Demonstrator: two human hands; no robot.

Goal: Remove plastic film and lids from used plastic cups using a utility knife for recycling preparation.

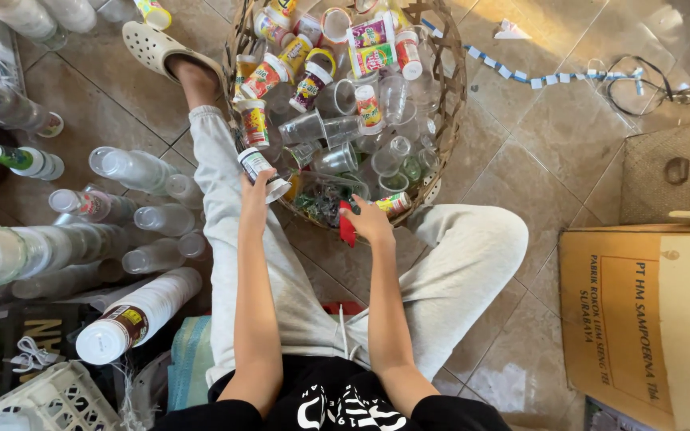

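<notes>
My left hand (255, 190) grips a small plastic cup with a dark printed label and white lid (263, 172), held over my left leg at the basket's near-left rim. My right hand (370, 221) holds a small red tool, likely a cutter (347, 227), at the near rim of the woven basket (450, 96). The basket is filled with several clear plastic cups (337, 128) and colourful labelled cups (310, 85). I sit on the tiled floor in light grey trousers, legs spread around the basket.
Stacks of nested clear cups (133, 169) lie on the left, with a long white stack (141, 312) nearer me. A cardboard box (640, 319) stands at the right. A white crate (49, 399) sits bottom left, a cream clog (153, 46) on my foot, a cable (648, 84) far right.
</notes>
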